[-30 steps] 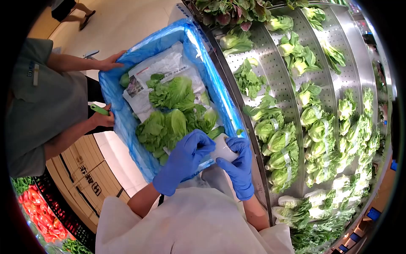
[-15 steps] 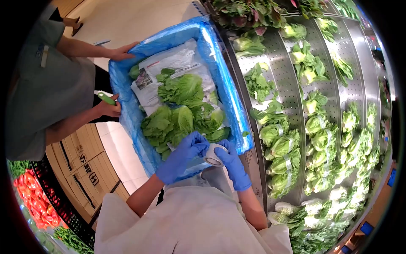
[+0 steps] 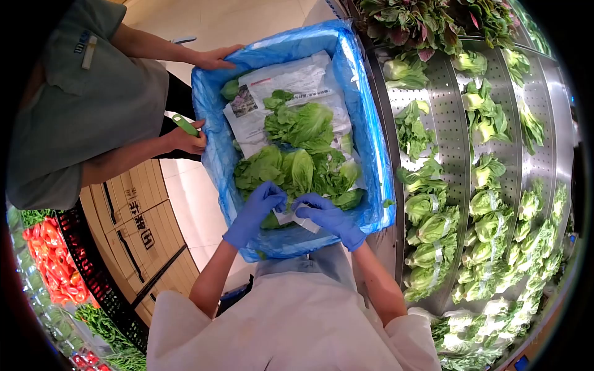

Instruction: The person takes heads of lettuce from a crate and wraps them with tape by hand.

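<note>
My right hand (image 3: 334, 221), in a blue glove, is closed on a roll of clear tape (image 3: 307, 225), mostly hidden by the fingers. Just left of it, my left hand (image 3: 257, 213), also gloved, has its fingertips pinched together near the tape; what they hold is too small to make out. Both hands are over the near end of a crate lined with blue plastic (image 3: 213, 154). Inside, several heads of green lettuce (image 3: 301, 171) lie on printed paper (image 3: 281, 86), just beyond my fingers.
At the left a co-worker's hand (image 3: 216, 57) touches the crate rim; the other holds a green-handled tool (image 3: 185, 125). Right of the crate, a perforated metal shelf (image 3: 427, 86) carries taped lettuce bundles (image 3: 436, 255) and other greens. Cardboard boxes (image 3: 139, 216) and red peppers (image 3: 55, 263) are lower left.
My hands have drawn slightly apart, and the right hand has turned, covering more of the tape roll. The view has shifted, so the crate appears further right.
</note>
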Tool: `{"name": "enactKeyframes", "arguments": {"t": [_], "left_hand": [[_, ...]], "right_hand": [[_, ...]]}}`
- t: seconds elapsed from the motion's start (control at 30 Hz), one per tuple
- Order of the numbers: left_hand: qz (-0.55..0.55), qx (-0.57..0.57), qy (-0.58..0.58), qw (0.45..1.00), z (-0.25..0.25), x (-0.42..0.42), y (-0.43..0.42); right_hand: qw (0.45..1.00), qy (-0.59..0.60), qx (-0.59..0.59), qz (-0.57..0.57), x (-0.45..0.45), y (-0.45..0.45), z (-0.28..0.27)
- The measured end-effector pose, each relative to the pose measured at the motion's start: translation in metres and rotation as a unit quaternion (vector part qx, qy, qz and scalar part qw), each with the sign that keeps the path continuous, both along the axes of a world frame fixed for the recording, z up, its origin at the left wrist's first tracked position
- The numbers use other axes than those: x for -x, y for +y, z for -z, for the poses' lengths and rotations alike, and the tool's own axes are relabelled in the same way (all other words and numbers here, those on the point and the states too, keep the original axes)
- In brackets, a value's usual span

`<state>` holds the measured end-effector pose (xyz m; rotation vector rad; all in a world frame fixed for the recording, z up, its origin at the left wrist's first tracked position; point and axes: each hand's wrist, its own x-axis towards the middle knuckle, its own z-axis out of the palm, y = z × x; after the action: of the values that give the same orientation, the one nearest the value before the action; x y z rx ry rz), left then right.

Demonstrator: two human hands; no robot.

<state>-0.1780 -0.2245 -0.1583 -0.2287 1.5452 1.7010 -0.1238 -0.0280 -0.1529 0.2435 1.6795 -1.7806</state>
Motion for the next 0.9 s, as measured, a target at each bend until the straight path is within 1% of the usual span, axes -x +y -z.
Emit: {"name": "enactKeyframes", "arguments": {"t": [0.07,0.1,0.13,0.17,0.2,0.23,0.27,0.3,0.33,0.37,0.4,0.43,0.47,0.5,0.57,0.6,0.63,0.67,0.7,0.77,0.8,0.87,0.9], "left_hand": [[0.033,-0.013,-0.002,0.999,0.002,0.016,0.001],[0.035,-0.014,-0.003,0.999,0.004,0.028,0.003],[-0.054,0.036,0.066,0.996,0.007,0.044,0.006],[-0.142,0.086,0.135,0.977,0.01,0.062,0.008],[-0.08,0.185,0.221,0.954,0.041,0.082,0.004],[-0.017,0.282,0.303,0.91,0.08,0.095,-0.002],[-0.017,0.282,0.305,0.91,0.105,0.099,-0.005],[0.101,0.328,0.242,0.907,0.126,0.101,-0.006],[0.217,0.367,0.175,0.887,0.136,0.101,-0.004],[0.218,0.365,0.176,0.888,0.132,0.1,0.001],[0.308,0.396,0.173,0.848,0.128,0.096,0.004],[0.394,0.424,0.167,0.798,0.123,0.09,0.004],[0.369,0.442,0.18,0.798,0.112,0.084,0.006],[0.371,0.444,0.181,0.795,0.109,0.08,-0.001],[0.224,0.372,0.173,0.884,0.101,0.075,-0.017],[0.228,0.372,0.174,0.883,0.084,0.07,-0.017],[0.188,0.344,0.185,0.901,0.052,0.067,-0.016],[0.148,0.316,0.194,0.917,0.031,0.063,-0.016],[0.151,0.316,0.195,0.916,0.023,0.053,-0.01],[0.121,0.334,0.314,0.88,0.013,0.033,0.015],[0.122,0.335,0.315,0.879,0.02,0.026,0.03],[0.155,0.45,0.379,0.793,0.052,0.009,0.056],[0.155,0.449,0.379,0.794,0.06,0.003,0.062]], "right_hand": [[0.995,-0.065,0.018,0.078,-0.005,0.002,0.0],[0.995,-0.066,0.016,0.08,-0.009,0.005,0.004],[0.992,-0.069,-0.02,0.105,-0.016,0.008,0.014],[0.987,-0.072,-0.056,0.131,-0.023,0.011,0.024],[0.987,-0.072,-0.056,0.133,-0.031,0.016,0.033],[0.981,-0.089,-0.046,0.167,-0.038,0.02,0.043],[0.974,-0.104,-0.036,0.2,-0.043,0.024,0.048],[0.973,-0.103,-0.035,0.201,-0.045,0.028,0.048],[0.972,-0.109,-0.015,0.207,-0.048,0.032,0.047],[0.97,-0.116,0.004,0.213,-0.049,0.036,0.044],[0.97,-0.118,0.002,0.214,-0.052,0.04,0.04],[0.963,-0.124,0.009,0.24,-0.055,0.042,0.037],[0.955,-0.129,0.016,0.265,-0.057,0.043,0.034],[0.955,-0.128,0.019,0.267,-0.059,0.044,0.035],[0.957,-0.123,-0.002,0.264,-0.065,0.049,0.036],[0.956,-0.123,0.0,0.268,-0.067,0.051,0.035],[0.954,-0.125,0.002,0.273,-0.069,0.052,0.033],[0.952,-0.128,0.005,0.278,-0.071,0.053,0.031],[0.951,-0.128,0.006,0.28,-0.072,0.055,0.031],[0.951,-0.138,-0.003,0.275,-0.069,0.057,0.032],[0.951,-0.137,-0.001,0.276,-0.066,0.055,0.032],[0.942,-0.145,0.003,0.304,-0.059,0.053,0.032],[0.942,-0.145,0.001,0.304,-0.055,0.051,0.032]]}}
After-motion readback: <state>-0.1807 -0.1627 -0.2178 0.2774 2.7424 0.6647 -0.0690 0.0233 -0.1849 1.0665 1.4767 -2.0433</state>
